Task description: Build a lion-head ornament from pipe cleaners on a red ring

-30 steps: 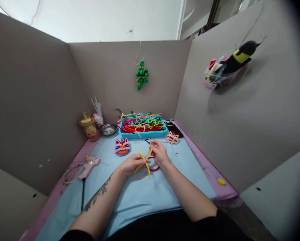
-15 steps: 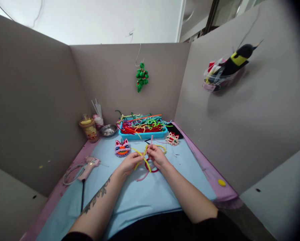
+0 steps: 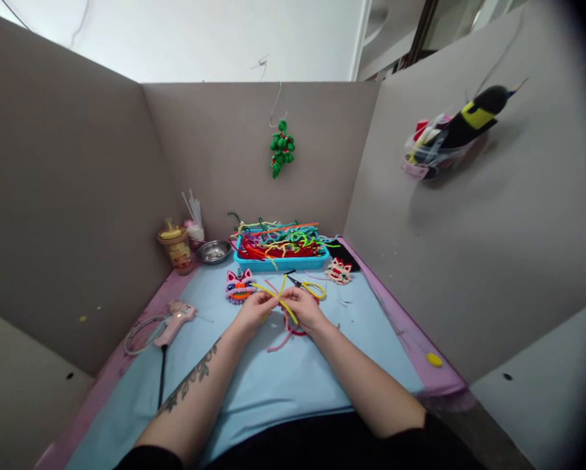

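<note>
Over the middle of the blue cloth, my left hand (image 3: 254,312) and my right hand (image 3: 303,308) pinch crossed yellow pipe cleaners (image 3: 289,313) where they meet. A pink pipe cleaner end pokes out above the fingers, and a curved pink pipe cleaner (image 3: 279,346) lies below them on the cloth. Part of a red loop shows beneath my right hand. Just beyond the right fingers lie scissors (image 3: 317,291) with yellow handles. Close to my left hand sits a lilac and orange animal-face craft (image 3: 239,287). My fingers hide the exact crossing point.
A blue tray (image 3: 279,264) heaped with coloured pipe cleaners stands at the back. A metal bowl (image 3: 213,252) and a lidded cup (image 3: 177,249) are left of it. A pink glue gun (image 3: 175,324) with a cord lies at left. A cream craft face (image 3: 339,271) sits right.
My right hand has come down and closer to my left, so the fingertips now meet at the crossing. The pink end has shifted left, and the scissors show more.
</note>
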A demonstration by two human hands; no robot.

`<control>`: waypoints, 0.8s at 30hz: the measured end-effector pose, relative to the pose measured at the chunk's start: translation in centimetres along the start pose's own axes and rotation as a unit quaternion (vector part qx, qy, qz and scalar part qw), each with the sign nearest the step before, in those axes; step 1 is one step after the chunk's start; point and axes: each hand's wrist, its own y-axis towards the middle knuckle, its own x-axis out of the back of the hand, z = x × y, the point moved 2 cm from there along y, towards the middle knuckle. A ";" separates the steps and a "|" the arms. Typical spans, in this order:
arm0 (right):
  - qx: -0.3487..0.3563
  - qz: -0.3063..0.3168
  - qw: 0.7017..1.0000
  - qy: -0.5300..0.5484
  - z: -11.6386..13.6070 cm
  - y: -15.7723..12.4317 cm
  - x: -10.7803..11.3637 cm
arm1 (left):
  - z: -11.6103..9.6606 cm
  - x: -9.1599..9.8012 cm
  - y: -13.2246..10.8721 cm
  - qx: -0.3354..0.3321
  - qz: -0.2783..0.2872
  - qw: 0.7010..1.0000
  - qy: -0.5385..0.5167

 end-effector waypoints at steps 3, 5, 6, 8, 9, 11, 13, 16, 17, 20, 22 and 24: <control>-0.013 0.008 1.000 0.020 0.3 -0.2 -0.1 | 0.0 0.0 0.0 -0.003 -0.010 1.000 0.000; -0.019 0.013 0.999 0.034 0.4 -0.3 -0.1 | 0.0 0.1 0.0 -0.003 -0.017 1.000 0.004; -0.021 0.017 0.999 0.039 0.3 -0.3 -0.2 | 0.1 0.1 0.0 -0.002 -0.018 1.000 0.007; -0.020 0.021 0.999 0.044 0.1 -0.3 -0.2 | 0.2 0.2 0.0 -0.001 -0.019 1.000 0.013; -0.015 0.018 0.999 0.046 0.0 -0.3 -0.2 | 0.3 0.2 0.0 -0.002 -0.018 1.000 0.017; 0.001 0.002 0.999 0.046 0.0 -0.2 -0.3 | 0.4 0.2 0.0 -0.006 -0.016 1.000 0.025; 0.005 -0.011 0.999 0.040 0.1 -0.2 -0.3 | 0.5 0.2 0.1 -0.011 -0.015 0.999 0.031; -0.012 -0.010 0.999 0.038 0.4 -0.3 -0.3 | 0.4 0.2 0.1 -0.011 -0.015 0.999 0.026; -0.019 -0.007 0.999 0.041 0.5 -0.4 -0.3 | 0.4 0.2 0.1 -0.009 -0.017 1.000 0.022; -0.030 0.006 0.998 0.053 0.6 -0.5 -0.3 | 0.3 0.2 0.1 0.003 -0.026 1.000 0.011; -0.024 0.010 0.998 0.061 0.5 -0.4 -0.3 | 0.3 0.2 0.1 0.008 -0.027 1.000 0.004; -0.004 0.008 0.998 0.062 0.3 -0.4 -0.3 | 0.2 0.0 0.0 0.005 -0.026 1.000 0.001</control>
